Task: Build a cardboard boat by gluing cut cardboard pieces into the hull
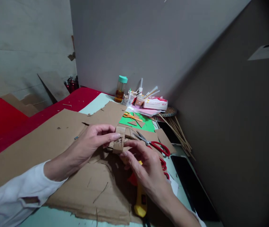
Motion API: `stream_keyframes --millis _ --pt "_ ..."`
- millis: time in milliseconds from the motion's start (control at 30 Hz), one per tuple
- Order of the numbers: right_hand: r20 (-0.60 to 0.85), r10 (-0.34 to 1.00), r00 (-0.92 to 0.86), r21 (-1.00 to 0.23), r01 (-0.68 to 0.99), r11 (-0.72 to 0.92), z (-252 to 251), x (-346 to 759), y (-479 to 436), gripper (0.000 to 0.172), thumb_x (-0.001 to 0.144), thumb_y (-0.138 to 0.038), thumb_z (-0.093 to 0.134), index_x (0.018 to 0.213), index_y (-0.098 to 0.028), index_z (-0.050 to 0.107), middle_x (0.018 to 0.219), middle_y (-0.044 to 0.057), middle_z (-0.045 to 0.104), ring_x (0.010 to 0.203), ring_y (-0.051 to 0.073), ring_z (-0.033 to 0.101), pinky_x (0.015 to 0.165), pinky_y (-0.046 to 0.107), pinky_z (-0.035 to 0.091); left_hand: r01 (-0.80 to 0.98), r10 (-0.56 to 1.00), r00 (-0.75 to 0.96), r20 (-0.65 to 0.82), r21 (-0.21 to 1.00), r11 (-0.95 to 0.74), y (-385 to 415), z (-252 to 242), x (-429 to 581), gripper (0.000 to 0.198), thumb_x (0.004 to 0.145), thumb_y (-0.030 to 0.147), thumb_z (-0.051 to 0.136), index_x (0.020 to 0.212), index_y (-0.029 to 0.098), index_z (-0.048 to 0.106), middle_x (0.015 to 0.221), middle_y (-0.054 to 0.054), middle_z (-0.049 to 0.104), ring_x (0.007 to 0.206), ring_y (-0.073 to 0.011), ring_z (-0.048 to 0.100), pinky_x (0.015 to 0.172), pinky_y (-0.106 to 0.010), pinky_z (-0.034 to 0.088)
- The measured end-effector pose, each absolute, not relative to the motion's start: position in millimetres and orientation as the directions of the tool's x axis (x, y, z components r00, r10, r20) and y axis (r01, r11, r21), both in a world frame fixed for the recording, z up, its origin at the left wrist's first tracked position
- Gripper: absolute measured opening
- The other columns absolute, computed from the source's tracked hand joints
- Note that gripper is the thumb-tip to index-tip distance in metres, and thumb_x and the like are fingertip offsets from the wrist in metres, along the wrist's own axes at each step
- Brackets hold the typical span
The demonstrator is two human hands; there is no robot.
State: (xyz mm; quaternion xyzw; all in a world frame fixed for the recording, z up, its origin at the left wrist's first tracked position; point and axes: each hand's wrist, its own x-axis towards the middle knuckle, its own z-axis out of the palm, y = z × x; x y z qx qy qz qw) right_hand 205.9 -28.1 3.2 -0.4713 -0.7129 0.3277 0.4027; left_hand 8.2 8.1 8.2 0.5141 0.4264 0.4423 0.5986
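Observation:
A small folded cardboard piece (119, 143), with torn edges and a ridged inner layer showing, is held above the large cardboard sheet (84, 186). My left hand (93, 137) pinches its left side, thumb on the near face. At its lower right edge, my right hand (144, 165) has thumb and fingers closed on the piece. Below the right hand lies a yellow tool (140, 201) with a black end, partly hidden by the hand. Red-handled scissors (157, 146) rest just beyond the right hand, and more red handles (164, 165) show beside it.
Orange scissors (132, 116) and cardboard scraps lie on a green sheet (150, 124). Behind stand a teal-lidded bottle (121, 90), paper cups (139, 101) and a tissue pack (155, 103). Thin sticks (179, 134) and a black flat device (193, 187) line the right, by a grey partition (231, 126).

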Motion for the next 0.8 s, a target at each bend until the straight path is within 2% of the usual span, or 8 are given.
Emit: stream_keyframes --millis 100,233,333,433,500,600,667,800 --pt "0.324 0.931 -0.168 -0.716 0.6 0.357 12.4 228.7 -37.3 0.02 0.102 -0.036 0.057 0.098 -0.02 0.068 0.086 0.005 0.074 0.073 0.018 0.071 0.065 0.025 0.054 -0.103 0.973 0.224 -0.046 0.992 0.071 8.3 11.1 8.4 0.028 0.078 0.042 0.082 0.081 0.018 0.068 0.074 0.001 0.057 0.065 -0.0122 0.048 0.056 -0.023 0.038" --pt "0.182 0.97 -0.159 -0.525 0.818 0.233 0.1 256.1 -63.7 0.038 0.103 -0.052 0.05 0.084 -0.022 0.062 0.068 0.003 0.07 0.054 0.018 0.063 0.05 0.026 0.045 -0.09 0.975 0.215 -0.047 0.994 0.068 7.6 13.3 8.9 0.03 0.078 0.045 0.081 0.08 0.018 0.068 0.074 0.001 0.057 0.065 -0.0128 0.047 0.056 -0.023 0.038" --pt "0.113 0.983 -0.143 -0.463 0.868 0.179 -16.6 257.4 -82.4 0.044 0.098 -0.063 0.052 0.104 -0.02 0.059 0.064 0.001 0.07 0.048 0.02 0.064 0.045 0.027 0.044 -0.084 0.978 0.206 -0.034 0.995 0.053 6.9 12.4 9.0 0.031 0.077 0.046 0.081 0.079 0.018 0.068 0.072 0.001 0.055 0.064 -0.0126 0.045 0.056 -0.023 0.038" --pt "0.144 0.983 -0.112 -0.391 0.906 0.161 -25.0 246.9 -90.4 0.056 0.098 -0.06 0.053 0.132 -0.015 0.048 0.068 0.002 0.071 0.052 0.024 0.068 0.047 0.029 0.046 -0.078 0.976 0.218 -0.027 0.996 0.045 7.4 11.2 8.3 0.029 0.08 0.046 0.078 0.082 0.018 0.07 0.076 0.0 0.059 0.066 -0.0132 0.048 0.057 -0.024 0.039" --pt "0.163 0.98 -0.112 -0.37 0.914 0.166 -25.3 240.8 -91.0 0.054 0.1 -0.052 0.049 0.138 -0.013 0.044 0.071 0.004 0.072 0.054 0.025 0.069 0.05 0.031 0.048 -0.076 0.974 0.225 -0.014 0.997 0.032 8.6 10.8 7.6 0.028 0.082 0.045 0.077 0.081 0.018 0.07 0.077 0.0 0.059 0.066 -0.0129 0.048 0.057 -0.024 0.038" --pt "0.126 0.984 -0.127 -0.405 0.899 0.167 -22.0 237.9 -91.0 0.039 0.101 -0.04 0.044 0.132 -0.016 0.045 0.079 0.007 0.074 0.062 0.025 0.071 0.055 0.032 0.05 -0.092 0.974 0.226 -0.003 0.995 0.024 11.1 11.3 6.6 0.027 0.081 0.043 0.078 0.077 0.018 0.068 0.073 0.002 0.055 0.065 -0.0114 0.045 0.057 -0.022 0.036" --pt "0.092 0.99 -0.11 -0.404 0.904 0.138 -19.6 237.9 -92.2 0.034 0.1 -0.041 0.047 0.125 -0.018 0.047 0.082 0.008 0.074 0.067 0.026 0.072 0.056 0.032 0.05 -0.1 0.974 0.227 0.002 0.995 0.022 12.4 12.5 6.0 0.028 0.08 0.042 0.079 0.074 0.017 0.067 0.07 0.003 0.051 0.063 -0.0105 0.042 0.056 -0.021 0.034" --pt "0.086 0.992 -0.095 -0.285 0.951 0.116 -19.2 233.6 -95.6 0.039 0.093 -0.043 0.059 0.12 -0.018 0.046 0.075 0.005 0.071 0.062 0.029 0.07 0.053 0.033 0.045 -0.08 0.979 0.206 0.005 0.997 0.012 13.2 15.4 4.2 0.028 0.077 0.042 0.082 0.074 0.017 0.069 0.069 0.002 0.051 0.063 -0.0103 0.042 0.054 -0.02 0.033"
